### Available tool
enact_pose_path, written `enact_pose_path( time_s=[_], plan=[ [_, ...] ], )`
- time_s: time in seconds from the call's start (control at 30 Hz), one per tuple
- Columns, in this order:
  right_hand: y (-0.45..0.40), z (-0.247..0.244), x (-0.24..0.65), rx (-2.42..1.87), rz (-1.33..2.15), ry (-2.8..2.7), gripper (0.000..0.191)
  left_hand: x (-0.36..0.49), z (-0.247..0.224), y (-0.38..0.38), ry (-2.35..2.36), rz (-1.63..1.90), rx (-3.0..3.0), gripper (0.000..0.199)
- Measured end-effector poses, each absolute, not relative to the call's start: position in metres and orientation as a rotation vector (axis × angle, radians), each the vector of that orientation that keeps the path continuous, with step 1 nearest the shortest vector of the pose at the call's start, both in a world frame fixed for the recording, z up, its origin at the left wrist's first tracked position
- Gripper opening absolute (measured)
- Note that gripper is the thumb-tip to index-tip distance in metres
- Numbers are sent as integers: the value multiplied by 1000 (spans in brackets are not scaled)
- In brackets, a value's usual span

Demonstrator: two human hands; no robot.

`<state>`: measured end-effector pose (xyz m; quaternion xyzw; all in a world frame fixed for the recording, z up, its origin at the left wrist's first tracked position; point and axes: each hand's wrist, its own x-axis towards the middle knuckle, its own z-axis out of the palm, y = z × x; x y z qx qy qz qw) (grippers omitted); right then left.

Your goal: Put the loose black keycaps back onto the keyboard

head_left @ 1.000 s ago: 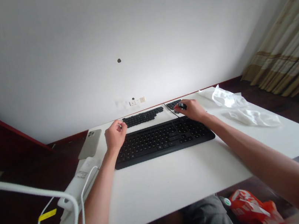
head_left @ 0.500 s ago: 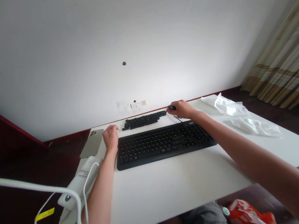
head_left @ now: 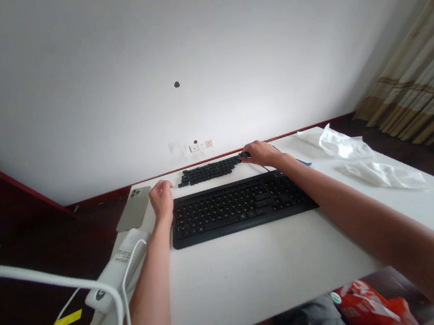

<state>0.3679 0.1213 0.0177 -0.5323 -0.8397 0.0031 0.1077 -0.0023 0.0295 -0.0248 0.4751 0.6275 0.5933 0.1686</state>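
A black keyboard [head_left: 224, 213] lies across the white table. Behind it, loose black keycaps [head_left: 210, 172] are set out in several close rows. My right hand [head_left: 261, 154] is at the right end of these rows, its fingers closed around a small black piece [head_left: 244, 154]; its exact kind is too small to make out. My left hand [head_left: 161, 199] rests on its side by the keyboard's upper left corner, fingers curled in, with nothing visible in them. The right forearm covers the keyboard's right end.
A phone [head_left: 134, 208] and a white power strip [head_left: 113, 270] with cables are on the left. Crumpled clear plastic bags [head_left: 344, 143] lie at the right. Part of a blue item [head_left: 304, 162] shows behind my right forearm. A red bag [head_left: 369, 305] sits below the table's front edge.
My right hand has shifted slightly left, bringing the black piece against the keycap rows. The left hand keeps its place. The view has tilted a little, and the blue item now shows.
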Motion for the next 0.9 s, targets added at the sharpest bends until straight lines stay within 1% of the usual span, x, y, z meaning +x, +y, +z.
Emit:
enact_pose_path(
  time_s=[0.17, 0.37, 0.47, 0.53, 0.63, 0.73, 0.9],
  plan=[
    [117, 26, 363, -1567, 40, -2534, 24, -3, -26, 31, 1757, 1693, 1371, 19],
    [114, 40, 360, -1512, 168, -2688, 20, -3, -29, 34, 1707, 1728, 1352, 20],
    [106, 57, 361, -1522, 339, -2711, 30, -4, -30, 34, 1682, 1734, 1335, 19],
    [98, 73, 363, -1546, 532, -2748, 29, -4, -31, 35, 1668, 1734, 1328, 18],
    [84, 94, 364, -1474, 798, -2830, 30, -4, -30, 34, 1662, 1727, 1326, 18],
    [73, 103, 360, -1455, 917, -2940, 32, -3, -30, 34, 1663, 1716, 1328, 17],
    [67, 97, 349, -1528, 997, -3066, 28, -3, -31, 34, 1651, 1704, 1343, 17]
  ],
)
